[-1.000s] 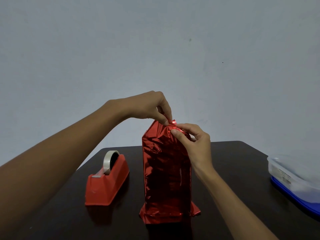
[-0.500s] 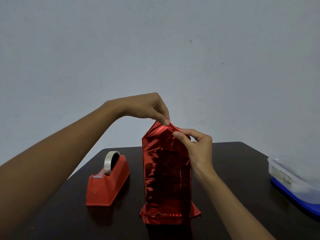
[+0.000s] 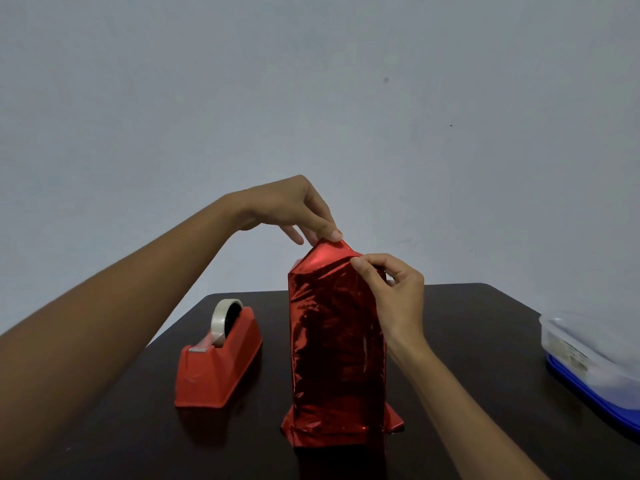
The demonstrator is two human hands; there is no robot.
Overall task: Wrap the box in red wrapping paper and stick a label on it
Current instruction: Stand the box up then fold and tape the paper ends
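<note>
1. The box (image 3: 337, 344), covered in shiny red wrapping paper (image 3: 325, 258), stands upright near the middle of the dark desk (image 3: 485, 341).
2. The paper flares out in short folded flaps at the base of the box, touching the desk.
3. At the top, the paper rises to a loose peak above the box.
4. The left hand (image 3: 291, 209) reaches in from above and pinches the tip of that peak between thumb and fingertips.
5. The right hand (image 3: 394, 292) pinches the paper at the upper right edge of the box, thumb in front, fingers curled behind.
6. A red tape dispenser (image 3: 218, 362) with a roll of clear tape (image 3: 223, 320) sits on the desk just left of the box, apart from it.
7. A clear plastic container (image 3: 585, 355) on a blue lid lies at the desk's right edge, well apart from the box.
</note>
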